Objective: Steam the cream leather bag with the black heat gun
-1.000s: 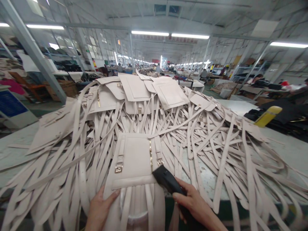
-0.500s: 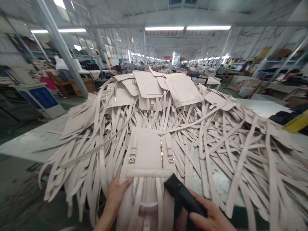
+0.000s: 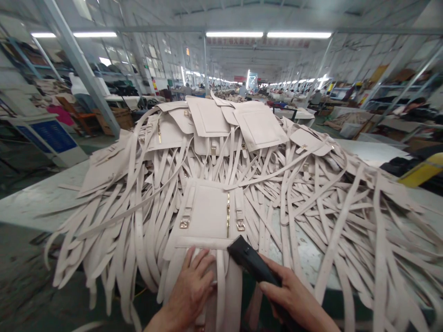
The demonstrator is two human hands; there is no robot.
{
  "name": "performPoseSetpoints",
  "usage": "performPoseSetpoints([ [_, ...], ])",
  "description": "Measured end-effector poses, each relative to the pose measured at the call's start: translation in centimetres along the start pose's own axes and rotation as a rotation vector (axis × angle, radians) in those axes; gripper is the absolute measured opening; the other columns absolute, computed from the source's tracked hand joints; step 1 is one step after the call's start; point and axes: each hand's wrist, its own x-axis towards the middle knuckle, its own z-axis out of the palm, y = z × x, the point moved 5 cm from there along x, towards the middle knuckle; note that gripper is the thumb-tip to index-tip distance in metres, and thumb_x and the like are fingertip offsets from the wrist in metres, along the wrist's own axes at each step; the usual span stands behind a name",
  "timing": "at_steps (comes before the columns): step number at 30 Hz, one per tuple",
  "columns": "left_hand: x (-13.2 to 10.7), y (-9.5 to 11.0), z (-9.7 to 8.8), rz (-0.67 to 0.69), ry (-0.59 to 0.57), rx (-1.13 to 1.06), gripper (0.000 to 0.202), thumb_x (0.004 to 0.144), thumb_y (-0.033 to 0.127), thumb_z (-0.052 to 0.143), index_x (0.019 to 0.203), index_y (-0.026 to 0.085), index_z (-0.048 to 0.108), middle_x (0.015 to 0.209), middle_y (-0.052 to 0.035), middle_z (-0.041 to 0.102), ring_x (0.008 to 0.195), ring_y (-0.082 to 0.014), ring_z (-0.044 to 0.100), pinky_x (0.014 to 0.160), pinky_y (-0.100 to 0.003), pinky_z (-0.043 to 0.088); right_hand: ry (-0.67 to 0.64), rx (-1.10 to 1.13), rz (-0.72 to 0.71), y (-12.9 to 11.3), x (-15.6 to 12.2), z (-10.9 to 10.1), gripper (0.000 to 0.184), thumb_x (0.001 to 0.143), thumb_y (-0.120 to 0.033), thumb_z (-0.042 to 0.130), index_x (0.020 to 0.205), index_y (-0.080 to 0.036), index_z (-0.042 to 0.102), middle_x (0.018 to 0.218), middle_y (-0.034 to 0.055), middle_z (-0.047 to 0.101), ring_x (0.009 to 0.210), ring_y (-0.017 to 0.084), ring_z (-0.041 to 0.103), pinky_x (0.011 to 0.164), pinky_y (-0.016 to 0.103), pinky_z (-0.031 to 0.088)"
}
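Observation:
A beige backpack panel (image 3: 206,210) lies in front of me, with two gold buckles, a gold zipper and straps running down toward me. My left hand (image 3: 195,281) rests on its lower part, palm down over the straps, fingers a little apart and holding nothing. My right hand (image 3: 285,286) is wrapped round a black hand-held tool (image 3: 254,263) shaped like a hair clipper. The tool's wide head meets the right end of the panel's horizontal seam band (image 3: 204,242). Whether it touches the leather I cannot tell.
A big heap of beige bag pieces (image 3: 261,124) with many loose straps (image 3: 138,230) covers much of the table (image 3: 31,198), some hanging over its front edge. A white-and-blue machine (image 3: 48,138) stands left, a yellow object (image 3: 422,170) right. People and workbenches are farther back.
My left hand has moved from the panel's left edge onto the straps in its middle. The tool stays by the right end of the seam band. The whole view has shifted slightly.

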Motion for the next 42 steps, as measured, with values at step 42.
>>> performPoseSetpoints([
  [42, 4.8, -7.4, -0.4, -0.820, -0.059, -1.675, 0.032, 0.058, 0.035, 0.073, 0.060, 0.011, 0.053, 0.054, 0.0009, 0.055, 0.049, -0.0090, 0.045, 0.053, -0.021, 0.034, 0.185, -0.520, -0.061, 3.6, 2.0, 5.2, 0.067, 0.073, -0.028, 0.051, 0.136, -0.016, 0.030, 0.068, 0.0068, 0.066, 0.064, 0.027, 0.065, 0.058, 0.029, 0.049],
])
